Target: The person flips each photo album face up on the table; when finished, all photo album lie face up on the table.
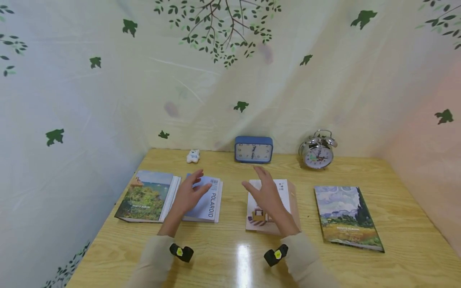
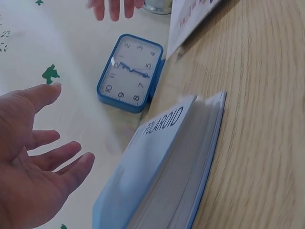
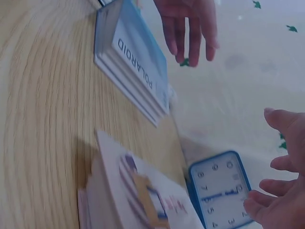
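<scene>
Both hands are raised over the table with nothing in them. My left hand (image 1: 189, 193), its fingers loosely bent, hovers above a blue book marked POLAROID (image 1: 210, 206). Beside that book on the left lies a photo album with a seaside garden cover (image 1: 147, 196). Over a white-covered book with a brown building picture (image 1: 257, 222) is my right hand (image 1: 268, 196), thumb and fingers spread apart. In the left wrist view the left hand (image 2: 43, 162) shows apart from the POLAROID book. The right hand (image 3: 281, 176) appears in front of the blue clock (image 3: 217, 183) in the right wrist view.
At the back of the wooden table (image 1: 223, 260) stand a blue rectangular clock (image 1: 253, 150), a silver twin-bell alarm clock (image 1: 317, 152) and a small white bear figure (image 1: 193, 156). Another photo album with a landscape cover (image 1: 347, 216) lies at right. A leaf-patterned curtain (image 1: 201, 100) hangs behind.
</scene>
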Demonstrator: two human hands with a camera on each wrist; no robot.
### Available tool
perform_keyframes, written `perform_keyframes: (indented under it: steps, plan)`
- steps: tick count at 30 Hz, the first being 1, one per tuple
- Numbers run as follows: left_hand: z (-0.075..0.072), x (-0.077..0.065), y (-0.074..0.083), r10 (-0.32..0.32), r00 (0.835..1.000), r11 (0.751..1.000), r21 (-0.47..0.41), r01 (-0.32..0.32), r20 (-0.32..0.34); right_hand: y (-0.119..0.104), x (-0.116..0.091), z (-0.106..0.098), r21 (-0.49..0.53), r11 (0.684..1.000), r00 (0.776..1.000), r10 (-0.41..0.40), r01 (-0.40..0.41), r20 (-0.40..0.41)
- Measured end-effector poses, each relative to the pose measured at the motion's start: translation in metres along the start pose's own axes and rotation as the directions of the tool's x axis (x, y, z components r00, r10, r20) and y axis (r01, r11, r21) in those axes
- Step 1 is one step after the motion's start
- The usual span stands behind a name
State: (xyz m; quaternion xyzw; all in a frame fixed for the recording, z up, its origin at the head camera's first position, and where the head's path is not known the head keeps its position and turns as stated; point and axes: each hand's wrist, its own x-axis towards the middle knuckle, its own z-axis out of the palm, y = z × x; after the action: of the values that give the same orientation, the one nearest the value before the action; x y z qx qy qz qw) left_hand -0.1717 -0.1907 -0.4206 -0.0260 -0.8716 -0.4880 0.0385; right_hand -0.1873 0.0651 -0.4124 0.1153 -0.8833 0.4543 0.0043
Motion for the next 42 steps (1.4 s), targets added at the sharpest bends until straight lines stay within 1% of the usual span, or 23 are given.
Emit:
perform_keyframes:
  steps: [3,5,9,14,20,23,25,28,32,36,39,42]
  plan:
    - [0.007,-0.001,0.002,-0.003,1.000,0.999,-0.036,0.004,0.029,0.011,-0.004,-0.012,-0.008,0.999,0.999,0.038,-0.038,-0.012]
    - [0.013,-0.002,0.002,-0.023,0.999,0.998,-0.055,0.026,0.049,0.019,-0.008,-0.020,0.008,0.998,0.998,0.059,-0.059,-0.016]
    - [0.024,-0.004,0.003,-0.070,0.993,0.993,-0.087,0.079,0.097,0.033,-0.017,-0.034,0.056,0.990,0.991,0.132,-0.131,-0.012]
    - [0.040,-0.007,0.004,-0.049,0.987,0.986,-0.150,0.072,0.153,0.049,-0.026,-0.048,0.059,0.980,0.982,0.190,-0.189,-0.020]
    - [0.058,-0.011,0.011,-0.039,0.970,0.980,-0.178,0.083,0.240,0.064,-0.037,-0.061,0.094,0.962,0.965,0.261,-0.258,-0.025]
    - [0.068,-0.012,0.014,-0.053,0.961,0.981,-0.164,0.100,0.270,0.072,-0.041,-0.062,0.076,0.962,0.963,0.267,-0.264,-0.037]
    - [0.075,-0.012,0.015,-0.064,0.957,0.981,-0.157,0.112,0.283,0.076,-0.043,-0.062,0.048,0.966,0.966,0.256,-0.254,-0.041]
    - [0.089,-0.012,0.014,-0.080,0.950,0.981,-0.147,0.130,0.303,0.083,-0.046,-0.061,0.016,0.970,0.969,0.245,-0.245,-0.030]
    - [0.106,-0.011,0.014,-0.084,0.943,0.981,-0.139,0.135,0.323,0.091,-0.048,-0.056,0.011,0.970,0.970,0.241,-0.241,-0.017]
    - [0.118,-0.010,0.015,-0.077,0.943,0.987,-0.112,0.119,0.324,0.096,-0.050,-0.050,-0.032,0.972,0.972,0.232,-0.233,-0.034]
    - [0.124,-0.008,0.014,-0.072,0.946,0.992,-0.080,0.102,0.318,0.099,-0.052,-0.047,-0.078,0.971,0.974,0.220,-0.225,-0.059]
    - [0.127,-0.008,0.014,-0.075,0.948,0.994,-0.046,0.094,0.311,0.098,-0.055,-0.046,-0.092,0.972,0.975,0.211,-0.217,-0.070]
